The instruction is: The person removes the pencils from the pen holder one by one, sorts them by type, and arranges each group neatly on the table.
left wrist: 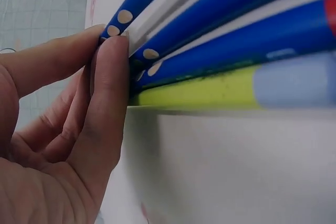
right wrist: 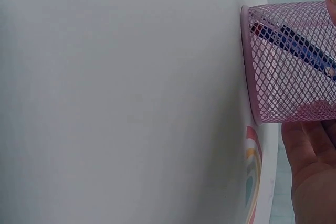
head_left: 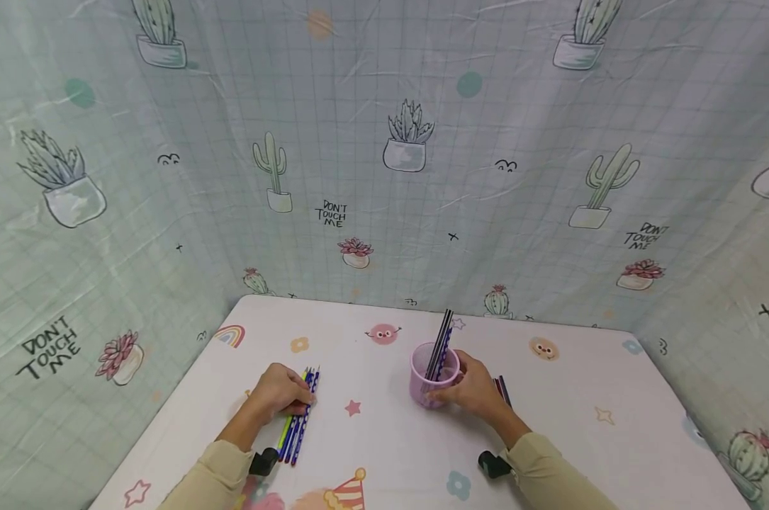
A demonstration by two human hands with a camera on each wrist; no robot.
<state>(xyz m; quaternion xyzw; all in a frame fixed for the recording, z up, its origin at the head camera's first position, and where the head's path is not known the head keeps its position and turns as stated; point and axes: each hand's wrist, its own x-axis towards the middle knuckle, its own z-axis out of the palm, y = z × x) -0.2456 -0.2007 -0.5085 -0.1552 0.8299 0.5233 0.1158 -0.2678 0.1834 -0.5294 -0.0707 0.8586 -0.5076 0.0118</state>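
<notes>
A person's left hand (head_left: 281, 391) pinches a blue polka-dot pencil (head_left: 300, 439) between thumb and fingertip, beside other pencils (head_left: 285, 435); their long axes run from about 1 to 7 o'clock. Well apart at 3 o'clock stands a pink mesh pencil cup (head_left: 417, 388). The nearer right hand (head_left: 475, 388) curls round its 4 o'clock side.

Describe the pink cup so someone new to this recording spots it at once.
Look to the white table, then to the right hand gripping the cup. Its pink mesh sides and round open mouth set it apart from the slim pencils inside it.
</notes>
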